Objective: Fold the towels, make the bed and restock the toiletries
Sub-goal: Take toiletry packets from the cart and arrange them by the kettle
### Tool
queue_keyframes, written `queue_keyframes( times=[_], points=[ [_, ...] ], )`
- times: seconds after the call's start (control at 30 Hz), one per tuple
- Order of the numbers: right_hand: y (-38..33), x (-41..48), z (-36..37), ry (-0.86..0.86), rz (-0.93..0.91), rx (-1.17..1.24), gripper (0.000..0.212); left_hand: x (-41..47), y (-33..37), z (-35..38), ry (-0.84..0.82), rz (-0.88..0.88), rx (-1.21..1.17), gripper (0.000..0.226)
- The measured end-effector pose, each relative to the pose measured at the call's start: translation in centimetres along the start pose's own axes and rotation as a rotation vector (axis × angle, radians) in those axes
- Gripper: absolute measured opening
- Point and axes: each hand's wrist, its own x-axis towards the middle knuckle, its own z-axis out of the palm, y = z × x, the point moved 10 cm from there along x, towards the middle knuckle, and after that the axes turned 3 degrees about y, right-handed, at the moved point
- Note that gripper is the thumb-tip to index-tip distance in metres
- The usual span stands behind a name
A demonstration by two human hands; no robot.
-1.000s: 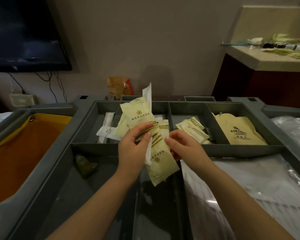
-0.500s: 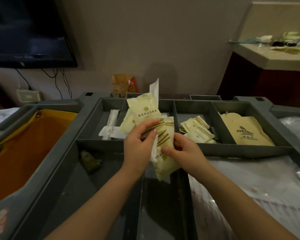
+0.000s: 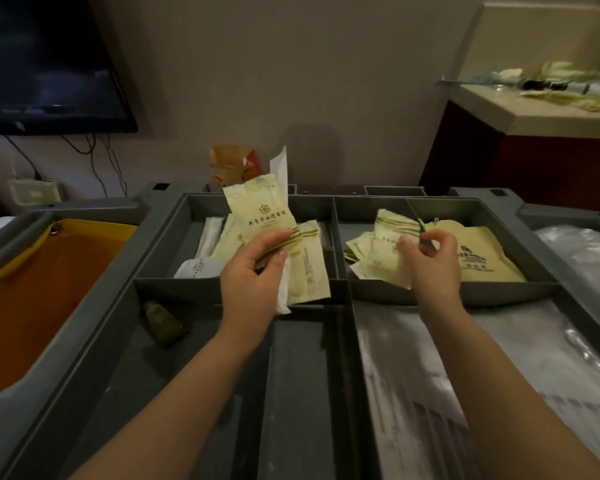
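I stand over a grey housekeeping cart tray (image 3: 340, 282) split into compartments. My left hand (image 3: 253, 271) grips a fanned bunch of pale yellow toiletry packets (image 3: 262, 216) together with a white sachet, above the middle-left compartment. My right hand (image 3: 430, 261) reaches into the middle-right compartment and pinches a yellow packet (image 3: 390, 247) lifted from a small pile of the same packets (image 3: 359, 245). More packets and white sachets (image 3: 198, 268) lie in the left compartment below the bunch.
A tan paper bag (image 3: 482, 258) lies in the far right compartment. A small green bottle (image 3: 161, 320) rests in the lower bin. An orange laundry bag (image 3: 32, 278) hangs at left. Plastic-wrapped items (image 3: 534, 358) at right. TV (image 3: 45, 64) on wall; counter with toiletries (image 3: 551, 98).
My right hand left the bunch held by my left hand and moved right into the neighbouring compartment, where it took hold of a packet. The left hand kept its bunch almost still.
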Motion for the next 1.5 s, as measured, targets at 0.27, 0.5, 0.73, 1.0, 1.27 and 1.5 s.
queue_keyframes(
  times=[0.27,0.5,0.73,1.0,1.27,1.5],
  points=[
    [-1.9,-0.6,1.6,-0.074,-0.267,-0.42,0.041,-1.1,0.1,1.8,-0.108,0.016,-0.002,0.036],
    [-3.4,-6.5,8.0,-0.497,-0.234,-0.04,0.006,-1.9,0.8,3.3,-0.234,0.12,0.081,0.041],
    [-2.3,-6.2,7.8,-0.528,-0.12,0.093,0.014,-2.4,0.4,4.2,-0.309,0.075,0.101,0.046],
    [-1.4,-2.9,3.7,-0.237,0.024,0.182,0.018,-1.8,-0.2,3.3,-0.251,0.021,0.147,0.066],
    [0.0,-1.0,2.7,-0.239,-0.054,-0.37,0.04,-1.9,-0.2,3.4,-0.249,0.076,0.204,0.059],
    [-0.5,-6.9,8.2,-0.688,0.152,0.056,0.025,-2.0,0.5,3.1,-0.217,0.117,0.195,0.054]
  ],
)
